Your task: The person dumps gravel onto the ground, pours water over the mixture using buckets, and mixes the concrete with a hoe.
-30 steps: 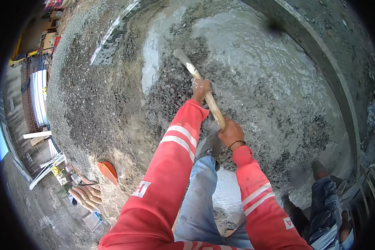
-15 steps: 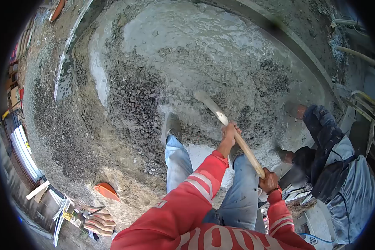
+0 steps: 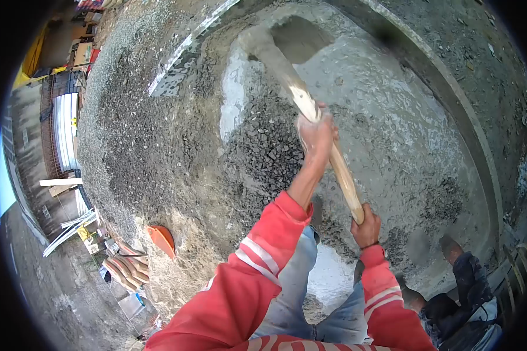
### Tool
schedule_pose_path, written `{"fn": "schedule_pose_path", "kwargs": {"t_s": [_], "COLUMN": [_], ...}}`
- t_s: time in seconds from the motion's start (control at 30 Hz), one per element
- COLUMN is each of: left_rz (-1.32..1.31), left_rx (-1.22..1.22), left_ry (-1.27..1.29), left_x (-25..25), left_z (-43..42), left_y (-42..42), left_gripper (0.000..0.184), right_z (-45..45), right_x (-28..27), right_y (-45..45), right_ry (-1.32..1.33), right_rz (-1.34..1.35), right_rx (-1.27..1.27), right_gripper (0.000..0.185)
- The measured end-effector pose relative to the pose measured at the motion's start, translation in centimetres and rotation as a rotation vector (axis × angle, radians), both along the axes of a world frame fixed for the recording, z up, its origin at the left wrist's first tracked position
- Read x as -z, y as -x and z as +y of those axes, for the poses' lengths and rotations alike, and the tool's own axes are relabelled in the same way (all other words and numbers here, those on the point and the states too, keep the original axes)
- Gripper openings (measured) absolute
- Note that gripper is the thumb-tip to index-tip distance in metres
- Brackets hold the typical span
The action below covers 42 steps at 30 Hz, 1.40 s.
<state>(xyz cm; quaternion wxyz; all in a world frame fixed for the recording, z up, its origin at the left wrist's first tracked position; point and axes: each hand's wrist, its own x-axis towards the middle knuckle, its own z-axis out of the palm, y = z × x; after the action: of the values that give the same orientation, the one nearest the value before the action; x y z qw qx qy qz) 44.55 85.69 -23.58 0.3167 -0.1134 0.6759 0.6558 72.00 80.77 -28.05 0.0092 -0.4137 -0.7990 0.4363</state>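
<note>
A cement-caked hoe (image 3: 344,175) with a pale wooden handle slants across the middle of the head view. Its wide grey blade (image 3: 301,40) is at the far end, over wet concrete mix (image 3: 386,99). My left hand (image 3: 316,136) is wrapped round the handle partway along. Lower down, my right hand (image 3: 366,226) grips the butt end. Dark gravel (image 3: 269,137) lies in the mix to the left of the handle. My legs (image 3: 284,292) stand at the near side, the feet partly hidden.
A low curved edge (image 3: 445,64) bounds the mix at the right, and a straight board (image 3: 193,38) lies at upper left. Another person's legs (image 3: 468,281) are close by at lower right. An orange shovel blade (image 3: 161,240) and stacked sacks (image 3: 125,269) lie at left.
Both hands have moved forward with the hoe, whose blade now reaches the far part of the mix. The view has swung right, and the other person shows lower in it.
</note>
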Motion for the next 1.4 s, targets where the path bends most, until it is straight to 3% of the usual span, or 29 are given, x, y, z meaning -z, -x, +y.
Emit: {"fn": "schedule_pose_path", "kwargs": {"t_s": [0.03, 0.07, 0.13, 0.17, 0.2, 0.27, 0.33, 0.47, 0.6, 0.87, 1.03, 1.1, 1.23, 1.3, 1.4], "left_rz": [0.257, 0.440, 0.548, 0.627, 0.620, 0.542, 0.432, 0.164, 0.062, -0.206, -0.345, -0.596, -0.930, -0.977, -1.031], "left_rx": [0.009, 0.064, 0.079, 0.053, 0.058, 0.231, 0.360, 0.477, 0.547, 0.681, 0.445, 0.048, 0.047, 0.025, 0.022], "left_ry": [-0.005, 0.080, 0.194, 0.251, 0.258, 0.523, 0.718, 0.911, 0.869, 0.751, 0.533, 0.076, 0.091, 0.220, 0.241], "left_x": [0.2, 0.0, 3.1, 5.6, 9.0, 16.9, 22.0, 26.1, 24.7, 19.6, 18.6, 19.0, 14.9, 12.8, 8.5], "left_z": [1.4, 2.7, 4.2, 4.6, 4.8, 3.2, 1.3, -2.5, -4.7, -6.3, -6.6, -7.3, -8.7, -9.9, -10.7], "left_y": [6.5, 12.2, 20.1, 23.0, 25.9, 29.3, 26.2, 19.2, 13.8, 0.9, -12.9, -18.9, -35.8, -44.5, -49.3], "left_gripper": [0.023, 0.025, 0.033, 0.027, 0.027, 0.019, 0.017, 0.015, 0.014, 0.013, 0.010, 0.007, 0.006, 0.010, 0.007], "right_z": [1.9, 3.3, 5.6, 6.2, 6.4, 4.8, 2.5, -0.2, -1.0, -1.3, -1.1, -2.8, -6.4, -10.2, -12.5], "right_x": [0.9, 2.4, 4.3, 6.1, 7.6, 10.5, 13.4, 12.5, 10.0, 0.5, -5.9, -8.9, -14.1, -14.4, -17.1], "right_y": [8.0, 15.0, 26.4, 30.6, 33.5, 34.7, 33.7, 27.5, 24.8, 9.2, -7.1, -15.2, -31.7, -40.2, -44.2], "right_ry": [0.051, 0.044, 0.049, 0.042, 0.063, 0.093, 0.297, 0.335, 0.351, 0.433, 0.344, 0.307, 0.213, 0.134, 0.117], "right_rz": [0.065, 0.178, 0.258, 0.307, 0.266, 0.212, -0.024, -0.197, -0.264, -0.466, -0.417, -0.462, -0.726, -0.852, -0.876], "right_rx": [0.004, 0.003, -0.028, -0.024, -0.013, -0.004, 0.015, -0.053, -0.024, 0.072, -0.037, 0.000, -0.002, 0.031, 0.189], "right_gripper": [0.024, 0.034, 0.031, 0.029, 0.029, 0.030, 0.033, 0.035, 0.034, 0.032, 0.027, 0.029, 0.031, 0.034, 0.028]}}
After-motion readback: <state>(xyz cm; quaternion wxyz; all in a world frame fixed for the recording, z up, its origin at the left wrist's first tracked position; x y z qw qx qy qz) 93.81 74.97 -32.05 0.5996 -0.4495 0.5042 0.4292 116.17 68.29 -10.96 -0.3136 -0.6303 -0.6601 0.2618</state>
